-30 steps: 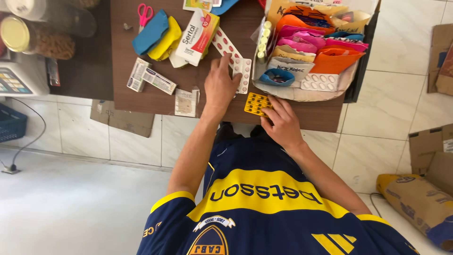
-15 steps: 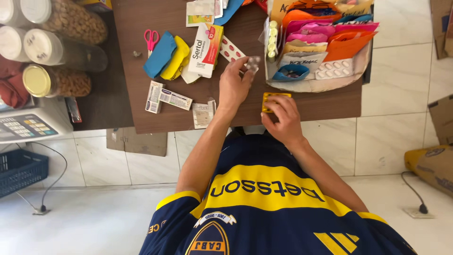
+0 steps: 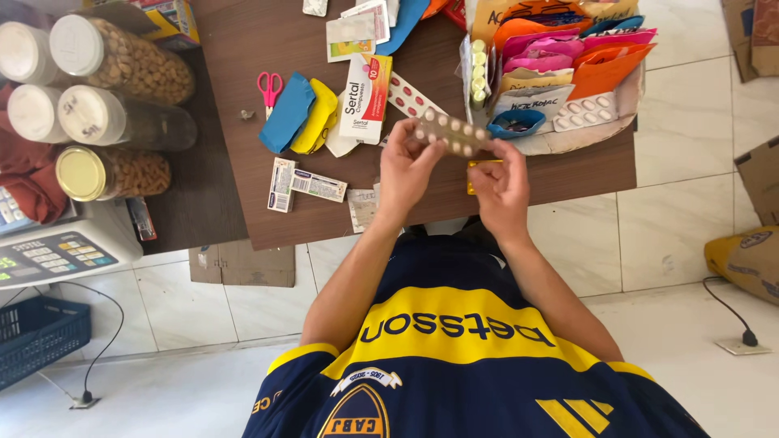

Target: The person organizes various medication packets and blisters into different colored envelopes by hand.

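1. Two hands meet over a brown wooden table [image 3: 243, 49]: the left hand [image 3: 410, 162] pinches a silver blister strip [image 3: 451, 134] by its end, lifted above the tabletop.
2. The right hand [image 3: 501, 180] curls closed, fingertips at the strip's other end; a yellow blister pack [image 3: 472, 169] peeks out beneath it.
3. On the table: pink-handled scissors [image 3: 270, 84], small medicine boxes [image 3: 307, 183], a cardboard tray of coloured folders [image 3: 568, 57].
4. Lidded jars [image 3: 122, 69] lie alongside; white floor tiles [image 3: 682, 162] all around.

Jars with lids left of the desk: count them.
4 jars: nut-filled jar top, white-lidded jar beside it, another below with one beside, yellow-lidded jar lowest makes 5; more may be cropped.
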